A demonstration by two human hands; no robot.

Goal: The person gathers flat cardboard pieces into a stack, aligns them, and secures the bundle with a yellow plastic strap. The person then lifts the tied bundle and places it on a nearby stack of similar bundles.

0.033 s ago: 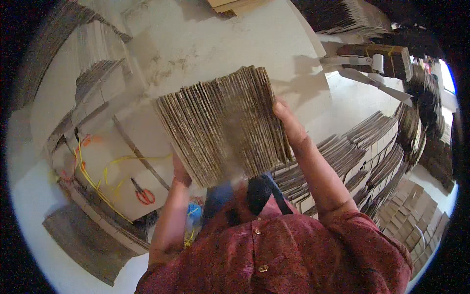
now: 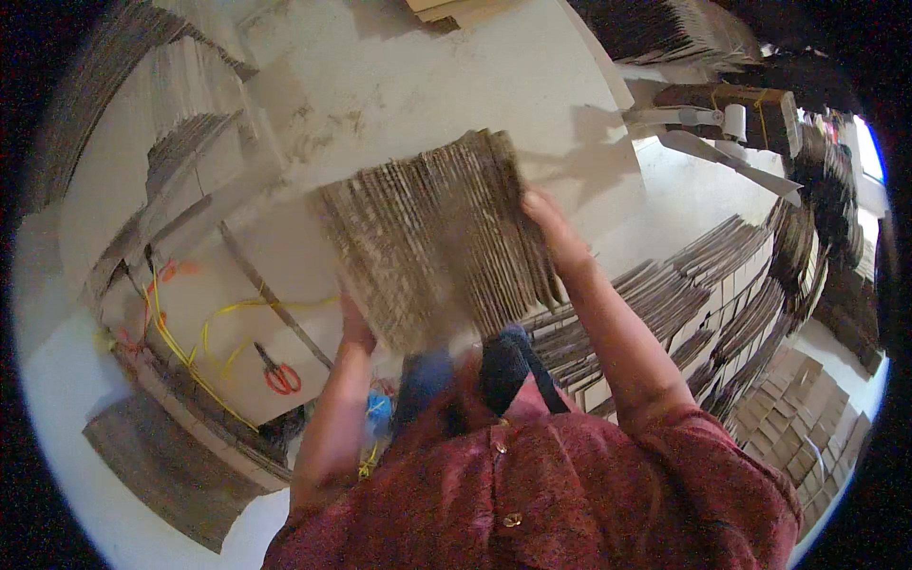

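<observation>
I'm holding a cardboard stack (image 2: pixel 437 237) between my left hand (image 2: pixel 355 325) and right hand (image 2: pixel 556 231) (its left side is blurring). Moving it is probably calling for even pressure.

I look down, through my remote feed, on a broad off-white work surface (image 2: pixel 503 76), its far left part smeared with dark grime (image 2: pixel 328 123). A soft shadow (image 2: pixel 598 142) falls near its right edge. Well past that edge an opening (image 2: pixel 868 152) glares white and blue; window or doorway, I can't tell. Its surroundings look dim to me. Cardboard piles (image 2: pixel 670 33) crowd the far right corner, and pale bluish floor (image 2: pixel 57 380) shows out beyond the left edge.
</observation>
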